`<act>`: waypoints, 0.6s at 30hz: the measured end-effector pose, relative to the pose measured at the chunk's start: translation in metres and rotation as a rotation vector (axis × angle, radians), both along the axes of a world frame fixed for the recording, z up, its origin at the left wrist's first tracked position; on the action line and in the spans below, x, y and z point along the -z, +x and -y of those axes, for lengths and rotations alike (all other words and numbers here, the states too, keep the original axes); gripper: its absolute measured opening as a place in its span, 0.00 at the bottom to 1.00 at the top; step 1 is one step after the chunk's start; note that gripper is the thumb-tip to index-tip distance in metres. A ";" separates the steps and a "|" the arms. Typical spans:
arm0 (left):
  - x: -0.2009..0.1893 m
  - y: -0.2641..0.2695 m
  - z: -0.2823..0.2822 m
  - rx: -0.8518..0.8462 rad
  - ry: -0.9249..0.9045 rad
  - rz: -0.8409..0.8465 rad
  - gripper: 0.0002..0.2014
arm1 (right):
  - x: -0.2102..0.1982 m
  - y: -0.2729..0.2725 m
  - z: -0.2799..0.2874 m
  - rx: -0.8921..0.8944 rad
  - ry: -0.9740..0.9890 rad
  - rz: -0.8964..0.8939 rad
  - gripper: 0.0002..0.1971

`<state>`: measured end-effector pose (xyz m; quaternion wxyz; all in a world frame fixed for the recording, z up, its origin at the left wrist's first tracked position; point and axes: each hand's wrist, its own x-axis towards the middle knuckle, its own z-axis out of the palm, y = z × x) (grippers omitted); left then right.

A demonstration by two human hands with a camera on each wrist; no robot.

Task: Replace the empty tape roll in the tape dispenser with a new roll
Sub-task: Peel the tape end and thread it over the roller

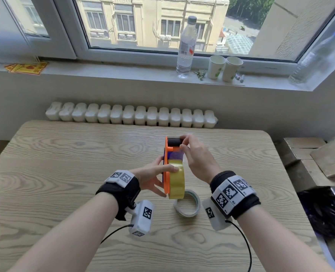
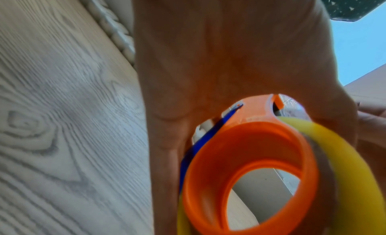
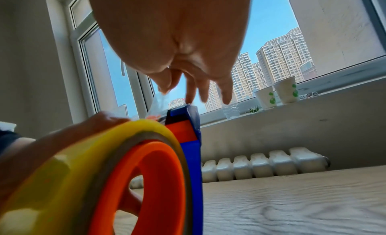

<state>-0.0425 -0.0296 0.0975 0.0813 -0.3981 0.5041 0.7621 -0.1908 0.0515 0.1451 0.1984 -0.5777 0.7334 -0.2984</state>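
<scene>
The orange and blue tape dispenser [image 1: 167,165] is held upright above the wooden table [image 1: 64,163]. A yellow tape roll [image 1: 177,181] sits on its orange hub [image 2: 250,156]. My left hand [image 1: 155,178] grips the dispenser from the left, thumb pressed on the yellow roll [image 3: 73,164]. My right hand [image 1: 185,143] is at the dispenser's top by the black roller [image 1: 173,142] and pinches the clear tape end [image 3: 158,105]. The empty roll [image 1: 187,204], a whitish ring, lies flat on the table just below the dispenser.
A white radiator [image 1: 131,116] runs behind the table's far edge. On the window sill stand a water bottle [image 1: 186,48] and two paper cups [image 1: 224,68]. Cardboard boxes [image 1: 316,158] and a black bag [image 1: 327,213] crowd the right side.
</scene>
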 end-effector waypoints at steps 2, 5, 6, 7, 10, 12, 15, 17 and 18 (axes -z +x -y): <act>-0.003 0.001 0.002 0.026 0.015 0.002 0.40 | -0.002 -0.001 0.001 0.001 0.034 0.045 0.06; -0.004 0.002 0.001 0.077 0.017 0.017 0.40 | -0.005 -0.003 0.004 -0.012 0.080 0.050 0.07; -0.004 0.003 0.000 0.092 0.021 0.018 0.40 | -0.005 -0.003 0.004 -0.023 0.083 0.020 0.08; -0.003 0.003 0.000 0.102 0.029 0.014 0.40 | -0.005 -0.004 0.005 -0.041 0.088 -0.007 0.09; -0.003 0.004 -0.001 0.126 0.055 0.005 0.36 | -0.005 -0.005 0.007 -0.086 0.120 -0.020 0.10; -0.003 0.005 -0.001 0.141 0.068 -0.003 0.32 | -0.005 -0.006 0.008 -0.074 0.127 -0.051 0.07; -0.004 0.005 -0.001 0.132 0.087 -0.029 0.32 | -0.003 -0.009 0.009 -0.040 0.109 -0.092 0.05; -0.003 0.006 0.000 0.131 0.099 -0.057 0.35 | -0.003 -0.011 0.010 -0.028 0.097 -0.086 0.05; -0.002 0.007 0.000 0.138 0.106 -0.072 0.39 | -0.004 -0.012 0.010 -0.025 0.088 -0.083 0.05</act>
